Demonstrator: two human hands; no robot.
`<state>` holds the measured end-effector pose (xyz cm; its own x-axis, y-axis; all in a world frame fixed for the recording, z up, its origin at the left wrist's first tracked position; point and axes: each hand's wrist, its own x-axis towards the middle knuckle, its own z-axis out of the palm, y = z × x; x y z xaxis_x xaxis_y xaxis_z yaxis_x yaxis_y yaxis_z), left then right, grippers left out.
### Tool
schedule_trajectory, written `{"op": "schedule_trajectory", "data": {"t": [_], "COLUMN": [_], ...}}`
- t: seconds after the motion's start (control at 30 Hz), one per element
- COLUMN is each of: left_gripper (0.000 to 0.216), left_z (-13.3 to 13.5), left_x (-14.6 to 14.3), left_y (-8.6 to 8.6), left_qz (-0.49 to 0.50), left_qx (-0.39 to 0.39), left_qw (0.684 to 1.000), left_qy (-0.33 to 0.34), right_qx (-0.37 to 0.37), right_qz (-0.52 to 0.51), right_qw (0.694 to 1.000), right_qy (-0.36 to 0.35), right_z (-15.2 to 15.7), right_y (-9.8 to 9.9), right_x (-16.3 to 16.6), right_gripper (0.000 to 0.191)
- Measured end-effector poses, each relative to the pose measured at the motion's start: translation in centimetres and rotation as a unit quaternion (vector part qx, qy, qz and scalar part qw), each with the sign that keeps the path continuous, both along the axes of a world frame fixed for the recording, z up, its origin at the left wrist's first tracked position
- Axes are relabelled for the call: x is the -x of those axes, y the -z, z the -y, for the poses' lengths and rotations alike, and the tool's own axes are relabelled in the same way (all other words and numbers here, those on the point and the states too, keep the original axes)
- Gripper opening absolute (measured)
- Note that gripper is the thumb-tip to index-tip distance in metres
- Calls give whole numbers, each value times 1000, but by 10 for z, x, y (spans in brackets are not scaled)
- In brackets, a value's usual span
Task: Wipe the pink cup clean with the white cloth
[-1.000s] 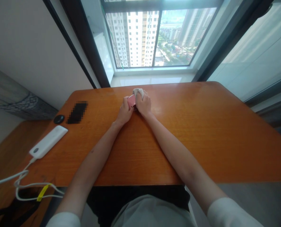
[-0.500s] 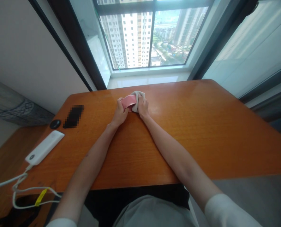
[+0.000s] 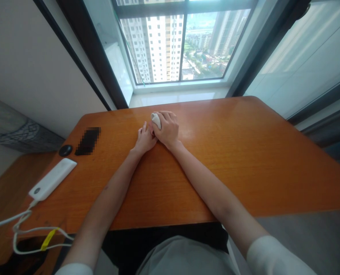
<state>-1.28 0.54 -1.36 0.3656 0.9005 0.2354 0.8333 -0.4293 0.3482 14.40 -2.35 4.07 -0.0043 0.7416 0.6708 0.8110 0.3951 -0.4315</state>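
Both hands rest together on the far middle of the wooden table, forearms stretched away from the body. The right hand is curled into a fist around a small pale cloth, of which only a wad shows, protruding at the thumb side of the fist. The left hand lies flat, fingers loosely extended, its fingertips touching the right hand's knuckles just below the cloth. Whether the left hand grips anything cannot be told; nothing shows in it, and any object between the two hands is hidden.

Judgement: the step in hand appears to be a rubbing or wiping action with the cloth, pressed down under the right fist while the left hand steadies beside it. The next move calls for a firm hold on the cloth and for the left hand to stay clear of the stroke (the two hands are in contact, so room is scant).

Well apart to the left of the left hand lie a white power bank with its white cable, a small black round object and a dark flat item.
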Motion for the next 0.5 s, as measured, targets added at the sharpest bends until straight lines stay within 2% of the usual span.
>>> {"op": "schedule_trajectory", "data": {"t": [0.1,0.23,0.4,0.5], "left_gripper": [63,49,26,23], "left_z": [4,5,4,4], "left_x": [-1,-2,-1,1], "left_y": [-5,-10,-15,-16], "left_qz": [-14,25,132,202], "left_qx": [7,-17,-26,-33], "left_qw": [1000,1000,990,977], "left_qy": [-3,-3,-34,-61], "right_qx": [29,55,76,75], "right_qz": [45,91,124,139], "right_qw": [998,994,989,987], "right_qy": [20,35,40,29], "right_z": [3,1,-1,0], "right_y": [-11,-19,-25,-28], "right_x": [7,10,14,18], "right_gripper": [40,38,34,33]}}
